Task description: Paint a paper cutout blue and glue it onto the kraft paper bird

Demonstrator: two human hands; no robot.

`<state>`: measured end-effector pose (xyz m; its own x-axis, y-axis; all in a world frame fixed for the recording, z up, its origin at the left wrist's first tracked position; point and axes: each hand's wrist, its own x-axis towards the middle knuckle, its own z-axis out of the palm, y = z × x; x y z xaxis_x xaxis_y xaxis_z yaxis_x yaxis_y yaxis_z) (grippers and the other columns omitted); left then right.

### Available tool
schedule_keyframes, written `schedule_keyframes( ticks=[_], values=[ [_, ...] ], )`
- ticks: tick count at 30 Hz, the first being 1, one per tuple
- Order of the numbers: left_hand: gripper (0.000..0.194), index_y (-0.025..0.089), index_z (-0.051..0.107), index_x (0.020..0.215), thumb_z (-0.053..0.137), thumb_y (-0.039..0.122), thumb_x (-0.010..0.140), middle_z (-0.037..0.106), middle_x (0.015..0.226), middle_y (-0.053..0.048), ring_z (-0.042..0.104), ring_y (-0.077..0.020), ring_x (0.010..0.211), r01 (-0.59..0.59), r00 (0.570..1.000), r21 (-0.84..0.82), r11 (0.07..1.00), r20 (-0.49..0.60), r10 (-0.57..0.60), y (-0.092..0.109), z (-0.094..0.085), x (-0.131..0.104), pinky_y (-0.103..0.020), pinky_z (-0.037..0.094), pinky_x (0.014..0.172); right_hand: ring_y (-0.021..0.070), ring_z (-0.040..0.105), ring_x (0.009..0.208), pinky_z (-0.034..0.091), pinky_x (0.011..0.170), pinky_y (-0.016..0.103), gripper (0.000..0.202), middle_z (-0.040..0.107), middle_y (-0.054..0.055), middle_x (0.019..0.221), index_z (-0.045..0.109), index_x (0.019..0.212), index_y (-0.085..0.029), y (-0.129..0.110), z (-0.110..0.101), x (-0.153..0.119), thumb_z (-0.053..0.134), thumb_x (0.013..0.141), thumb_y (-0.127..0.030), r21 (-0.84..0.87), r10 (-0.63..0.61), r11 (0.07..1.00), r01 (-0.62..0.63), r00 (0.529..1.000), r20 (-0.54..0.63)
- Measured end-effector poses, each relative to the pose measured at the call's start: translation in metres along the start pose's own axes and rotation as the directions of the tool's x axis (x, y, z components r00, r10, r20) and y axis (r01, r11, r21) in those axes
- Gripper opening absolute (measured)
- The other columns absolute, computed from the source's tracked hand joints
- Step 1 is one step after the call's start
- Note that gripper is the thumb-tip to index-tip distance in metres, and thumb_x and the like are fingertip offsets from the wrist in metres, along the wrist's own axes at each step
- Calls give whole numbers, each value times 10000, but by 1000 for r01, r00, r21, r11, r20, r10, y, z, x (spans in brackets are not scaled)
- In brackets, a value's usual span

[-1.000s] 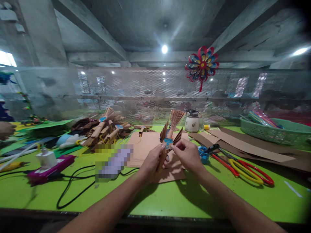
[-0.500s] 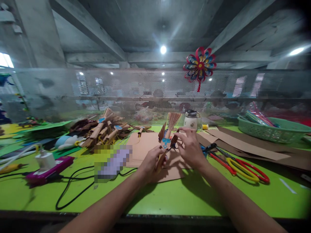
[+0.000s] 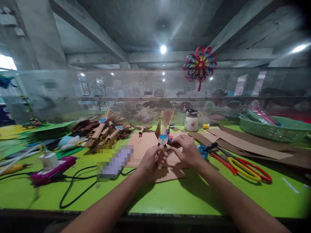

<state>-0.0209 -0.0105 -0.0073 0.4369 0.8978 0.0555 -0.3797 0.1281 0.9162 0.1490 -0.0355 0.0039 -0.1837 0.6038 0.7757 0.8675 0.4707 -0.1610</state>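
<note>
Upright in my left hand (image 3: 153, 158) is a brown paper figure (image 3: 163, 139). It has a pleated fan on top, a round tag with blue drawing at its middle, and a rolled lower stem, which my left fingers wrap. A pleated wing sticks out on its left side. My right hand (image 3: 188, 149) is closed at the figure's right side, fingertips pinching the dark pleated wing there, which they partly cover. Beneath both hands lie tan cardboard sheets (image 3: 139, 145). Left of them is a pile of similar paper figures (image 3: 103, 129) with blue-marked tags and yellow string.
Red-and-yellow-handled scissors (image 3: 245, 170) lie at the right, near brown paper strips (image 3: 255, 144) and a green basket (image 3: 274, 131). A white bottle (image 3: 191, 121) stands behind. On the left are a purple power strip (image 3: 53, 170) and a black cable (image 3: 73, 184).
My right hand has come down from its raised position, its fingers closing in at the figure's right wing. The figure has shifted slightly left and stands straighter in my left hand.
</note>
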Motion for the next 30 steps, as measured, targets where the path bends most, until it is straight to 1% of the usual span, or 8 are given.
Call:
schedule_keyframes(
  ticks=[2,5,9,11,15,19,26,30],
  values=[
    [213,135,652,860,618,317,754,612,673,-36,538,-124,557,-22,1000,20,1000,-2,22,0,0,0,-214,429,545,224,554,852,379,759,343,35,643,63,864,631,846,-186,0,4,-1,613,855,-215,56,20,998,-19,1000,-11],
    [188,129,663,821,641,301,749,615,692,-45,546,-130,586,-51,999,42,998,7,51,-1,-2,1,-217,432,557,217,561,829,394,743,331,66,641,58,829,632,801,-184,-2,10,-3,599,859,-186,102,45,994,-42,999,-29],
    [152,120,659,777,669,269,746,616,723,-53,556,-126,619,-86,995,23,996,57,84,-5,-7,6,-212,440,571,218,569,850,404,750,333,93,644,65,863,673,889,-182,-9,17,-6,584,867,-168,109,49,993,-44,998,-43],
    [152,114,657,814,677,251,751,618,736,-52,559,-122,622,-82,992,-17,996,91,84,-7,-9,8,-212,446,576,219,566,849,404,752,336,123,642,67,860,685,925,-184,-12,20,-8,577,872,-159,98,49,994,-45,998,-46],
    [161,109,638,825,705,231,744,622,739,-52,552,-111,595,-39,990,-87,995,131,50,-10,-10,12,-218,456,571,218,557,847,401,765,340,132,644,61,840,695,899,-189,-15,23,-9,570,877,-150,83,60,995,-56,997,-47],
    [183,104,628,803,737,235,738,621,720,-45,551,-101,573,-9,989,-87,996,147,22,-11,-10,11,-217,462,572,216,556,838,405,764,338,136,642,61,828,697,880,-188,-18,25,-10,568,875,-144,83,67,995,-62,996,-57],
    [200,106,626,786,750,253,734,622,713,-39,564,-96,573,-19,986,-101,995,163,35,-14,-9,10,-211,466,582,218,540,785,425,698,320,189,615,68,783,681,832,-189,-22,26,-11,521,859,-93,88,52,995,-46,997,-60],
    [229,108,627,812,767,268,725,625,729,-35,569,-97,586,-22,983,-109,994,177,41,-14,-9,12,-210,472,582,225,544,793,447,709,331,199,622,86,815,683,877,-172,-23,25,-10,496,876,-103,97,43,994,-40,999,-32]
  ],
)
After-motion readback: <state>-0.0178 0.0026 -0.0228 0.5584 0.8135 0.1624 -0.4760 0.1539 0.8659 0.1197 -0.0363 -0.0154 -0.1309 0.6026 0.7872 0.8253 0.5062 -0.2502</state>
